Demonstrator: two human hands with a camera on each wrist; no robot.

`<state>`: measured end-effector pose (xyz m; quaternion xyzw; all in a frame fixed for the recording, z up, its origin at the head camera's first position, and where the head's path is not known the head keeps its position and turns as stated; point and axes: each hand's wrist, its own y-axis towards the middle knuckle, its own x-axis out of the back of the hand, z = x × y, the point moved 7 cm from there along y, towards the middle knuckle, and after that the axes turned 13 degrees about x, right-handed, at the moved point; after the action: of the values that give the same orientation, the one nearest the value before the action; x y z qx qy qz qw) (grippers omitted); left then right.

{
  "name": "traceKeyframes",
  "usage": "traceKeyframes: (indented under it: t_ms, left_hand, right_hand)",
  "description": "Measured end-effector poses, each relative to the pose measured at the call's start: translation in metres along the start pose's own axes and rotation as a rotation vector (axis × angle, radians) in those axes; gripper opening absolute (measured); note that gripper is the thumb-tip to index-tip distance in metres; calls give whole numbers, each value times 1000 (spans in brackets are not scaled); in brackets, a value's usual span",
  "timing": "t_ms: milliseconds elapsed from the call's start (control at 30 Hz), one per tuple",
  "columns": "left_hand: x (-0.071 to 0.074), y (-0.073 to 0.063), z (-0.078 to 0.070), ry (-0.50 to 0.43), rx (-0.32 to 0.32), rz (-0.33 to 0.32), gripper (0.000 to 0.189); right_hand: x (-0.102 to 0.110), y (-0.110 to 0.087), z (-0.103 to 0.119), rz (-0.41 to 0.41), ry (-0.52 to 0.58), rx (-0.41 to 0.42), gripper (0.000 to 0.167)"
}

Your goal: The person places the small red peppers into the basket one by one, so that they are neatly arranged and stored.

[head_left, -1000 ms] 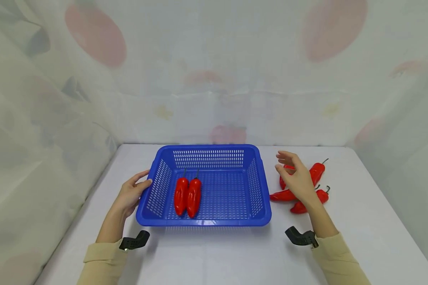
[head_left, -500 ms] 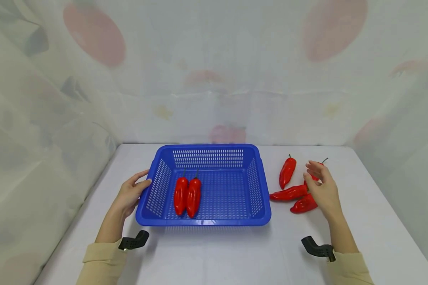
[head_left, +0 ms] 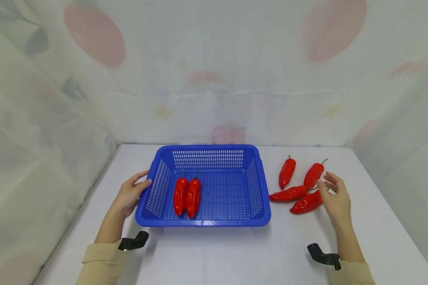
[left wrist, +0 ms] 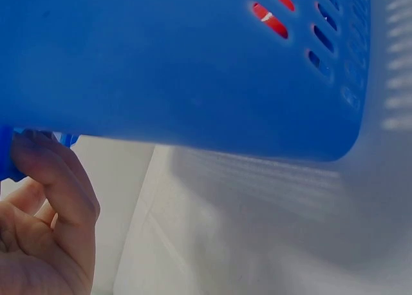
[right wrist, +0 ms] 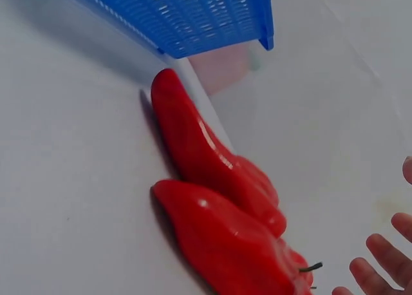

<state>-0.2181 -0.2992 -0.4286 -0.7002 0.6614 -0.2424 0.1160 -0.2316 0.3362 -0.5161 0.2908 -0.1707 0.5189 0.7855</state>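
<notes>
My left hand (head_left: pixel 128 194) grips the left rim of a blue plastic basket (head_left: pixel 203 223), thumb on top of the rim. In the left wrist view, its curled fingers (left wrist: pixel 61 172) reach the basket's edge from below. Inside the basket, two red peppers (head_left: pixel 180 196) lie side by side, stems away from me. My right hand (head_left: pixel 337 202) hovers, fingers spread and holding nothing, by the stem end of the nearest red pepper (head_left: pixel 306 203) on the table. Beside that one lies another pepper (right wrist: pixel 199 147), pointing at the basket.
Two more red peppers lie farther back: one upright in view (head_left: pixel 287 173), one slanting to the right (head_left: pixel 313 176). A white-covered table (head_left: pixel 214 257) bears everything. Patterned cloth (head_left: pixel 214 79) hangs behind it and along both sides.
My right hand has moved right and toward me, from above the back peppers to the nearest pepper's stem end, uncovering the others. The left hand and basket have stayed in place.
</notes>
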Motion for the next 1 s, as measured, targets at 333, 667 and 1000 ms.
traceKeyframes:
  t_ms: [333, 667, 1000]
  left_hand:
    - [0, 0, 0, 13, -5, -7, 63]
    - [0, -1, 0, 11, -5, -8, 62]
    - [0, -2, 0, 19, -2, -12, 62]
  right_hand:
    - [15, -22, 6, 31, -52, -140, 69]
    - [15, -46, 51, 179, -28, -239, 77]
    - [6, -46, 54, 237, -96, -247, 85]
